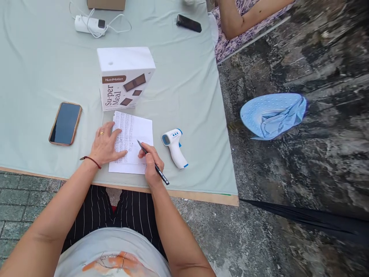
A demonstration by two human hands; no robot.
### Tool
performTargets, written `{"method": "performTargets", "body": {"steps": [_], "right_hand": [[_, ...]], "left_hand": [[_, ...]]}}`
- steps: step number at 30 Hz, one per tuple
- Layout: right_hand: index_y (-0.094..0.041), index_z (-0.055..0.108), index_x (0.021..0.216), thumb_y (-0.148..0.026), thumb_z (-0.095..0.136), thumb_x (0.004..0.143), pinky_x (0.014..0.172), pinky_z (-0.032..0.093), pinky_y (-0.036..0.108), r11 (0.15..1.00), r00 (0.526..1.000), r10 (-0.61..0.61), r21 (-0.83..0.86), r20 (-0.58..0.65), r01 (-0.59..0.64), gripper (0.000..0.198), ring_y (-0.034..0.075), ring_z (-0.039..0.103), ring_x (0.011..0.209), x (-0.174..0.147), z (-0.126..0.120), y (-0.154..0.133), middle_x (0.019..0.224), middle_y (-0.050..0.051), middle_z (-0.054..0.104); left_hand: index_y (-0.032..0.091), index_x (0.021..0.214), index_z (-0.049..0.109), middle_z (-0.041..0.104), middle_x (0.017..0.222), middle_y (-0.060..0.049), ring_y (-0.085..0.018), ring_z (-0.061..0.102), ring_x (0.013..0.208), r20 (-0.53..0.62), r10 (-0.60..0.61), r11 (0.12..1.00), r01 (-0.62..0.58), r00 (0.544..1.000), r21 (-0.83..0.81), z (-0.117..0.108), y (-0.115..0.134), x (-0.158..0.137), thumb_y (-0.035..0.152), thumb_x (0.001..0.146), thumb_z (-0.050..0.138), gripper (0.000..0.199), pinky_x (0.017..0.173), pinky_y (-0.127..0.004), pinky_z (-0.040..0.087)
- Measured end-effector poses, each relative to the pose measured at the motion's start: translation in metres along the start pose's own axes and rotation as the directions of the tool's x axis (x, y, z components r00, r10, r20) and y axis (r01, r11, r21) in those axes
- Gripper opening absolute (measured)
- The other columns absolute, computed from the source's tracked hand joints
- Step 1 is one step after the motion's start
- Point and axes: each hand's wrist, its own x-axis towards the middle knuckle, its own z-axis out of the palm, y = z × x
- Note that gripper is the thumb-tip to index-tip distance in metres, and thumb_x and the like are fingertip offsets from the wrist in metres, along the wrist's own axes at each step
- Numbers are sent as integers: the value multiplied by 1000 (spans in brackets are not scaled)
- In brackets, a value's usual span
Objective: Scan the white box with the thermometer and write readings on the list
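Note:
A white sheet of paper (142, 129) with rows of small dark marks lies near the table's front edge. My left hand (106, 144) rests on its left side, fingers spread, a ring on one finger and a dark red cord at the wrist. In my right hand (152, 163) is a dark pen (160, 173), pinched between thumb and fingers. The pen's tip is over the paper; whether it touches, I cannot tell. Just behind the paper stands a white box (127, 59) printed "NutriMotion Su-per Meal". To the right lies a white and blue infrared thermometer (175, 148).
A smartphone (65, 124) lies left of my left hand. Farther back on the cloth-covered table (190, 88) are a white device with a cable (89, 25), a cardboard box (106, 4) and a black object (188, 23). Another person's arm (239, 19) shows at back right. A blue hat (273, 113) lies beyond the table's right edge.

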Motion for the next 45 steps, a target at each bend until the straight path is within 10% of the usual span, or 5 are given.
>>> {"method": "performTargets", "body": {"steps": [13,45], "right_hand": [[-22,62,70,-27,58,72,53,44,26,981,989,105,-150,-103,-120,6,12,50,53,0,17,6,59,-4,59],[-23,59,70,-27,54,74,57,45,28,964,995,99,-244,-30,-103,7,13,52,55,1,16,8,59,-4,58]], "left_hand": [[15,124,54,44,145,-23,-41,38,137,11,-20,999,20,1000,26,0,5,1,51,67,72,70,113,-55,28],[17,123,52,44,145,-23,-41,38,138,8,-21,1000,21,1000,-10,-1,5,2,49,65,74,70,113,-57,28]]}}
